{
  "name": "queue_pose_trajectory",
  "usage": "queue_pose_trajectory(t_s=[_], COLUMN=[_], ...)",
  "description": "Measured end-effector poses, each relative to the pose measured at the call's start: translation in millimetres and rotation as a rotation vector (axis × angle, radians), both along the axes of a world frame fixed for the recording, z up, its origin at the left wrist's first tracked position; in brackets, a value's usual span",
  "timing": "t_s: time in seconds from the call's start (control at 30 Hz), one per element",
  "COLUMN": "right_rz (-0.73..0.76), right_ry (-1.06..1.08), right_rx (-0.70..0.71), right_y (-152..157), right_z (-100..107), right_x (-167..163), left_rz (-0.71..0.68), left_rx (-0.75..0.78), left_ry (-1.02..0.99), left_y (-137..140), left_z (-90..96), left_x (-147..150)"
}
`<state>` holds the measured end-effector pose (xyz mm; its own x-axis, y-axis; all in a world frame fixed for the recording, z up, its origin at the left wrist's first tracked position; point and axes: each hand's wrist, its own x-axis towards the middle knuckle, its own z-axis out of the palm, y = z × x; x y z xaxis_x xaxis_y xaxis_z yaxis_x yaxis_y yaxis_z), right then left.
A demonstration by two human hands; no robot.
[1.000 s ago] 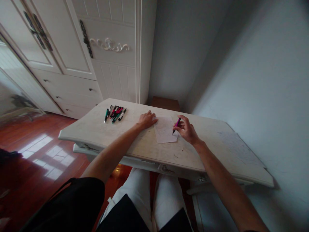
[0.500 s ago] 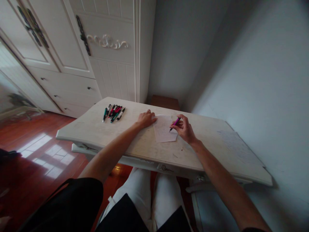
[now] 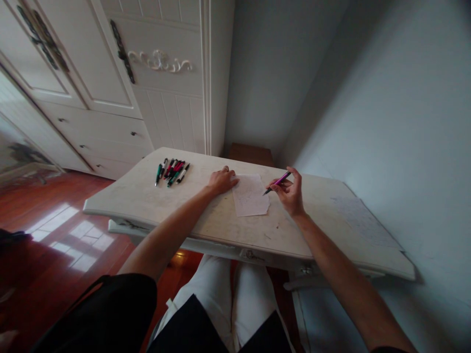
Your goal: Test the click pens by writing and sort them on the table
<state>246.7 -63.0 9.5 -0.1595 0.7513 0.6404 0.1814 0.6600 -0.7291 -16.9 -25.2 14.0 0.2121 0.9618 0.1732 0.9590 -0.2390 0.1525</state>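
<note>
A purple pen [image 3: 281, 180] with a dark tip is pinched in my right hand [image 3: 292, 196], slanting down to the left. Its tip is at the right edge of a white sheet of paper [image 3: 250, 198]; whether it touches cannot be told. Faint handwriting covers part of the sheet. My left hand [image 3: 222, 181] lies flat on the table, fingertips at the paper's upper left edge, holding nothing. Left of it, several pens [image 3: 172, 171] in green, red, black and white lie in a loose heap.
The white table [image 3: 191, 215] has a worn top and carved front edge. Faint scribbles mark its right end, by the grey wall [image 3: 412, 147]. A white wardrobe [image 3: 169, 113] stands behind it to the left. A brown box-like piece [image 3: 250, 154] sits beyond its far edge.
My right hand has moved right with the pen, from over the writing to the sheet's right edge, and the pen leans lower. My left hand stays in place.
</note>
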Motion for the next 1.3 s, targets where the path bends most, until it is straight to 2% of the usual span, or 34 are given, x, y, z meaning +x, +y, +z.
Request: queue_pose_trajectory(t_s=[0.23, 0.5, 0.73, 1.0, 1.3], right_rz=[0.035, -0.021, -0.052, 0.002, -0.039], right_ry=[0.009, 0.056, -0.039, -0.042, 0.021], right_rx=[-0.048, -0.092, -0.157, -0.362, -0.442], right_y=[-2.5, -0.1, -2.1, 9.3, 11.1], right_z=[-8.0, -5.7, -5.5, -9.1, -7.0], right_x=[-8.4, -8.9, -6.6, -2.2, -1.8], left_rz=[0.007, 0.005, -0.003, -0.013, 0.011], left_rx=[-0.001, -0.004, 0.007, 0.032, 0.026], left_ry=[0.007, -0.021, -0.038, -0.065, -0.209], left_y=[-0.2, -0.9, -3.4, -1.1, 3.2], left_z=[-0.1, -0.3, 3.3, -2.4, -5.0], left_x=[0.1, -1.2, -0.5, -4.0, -10.3])
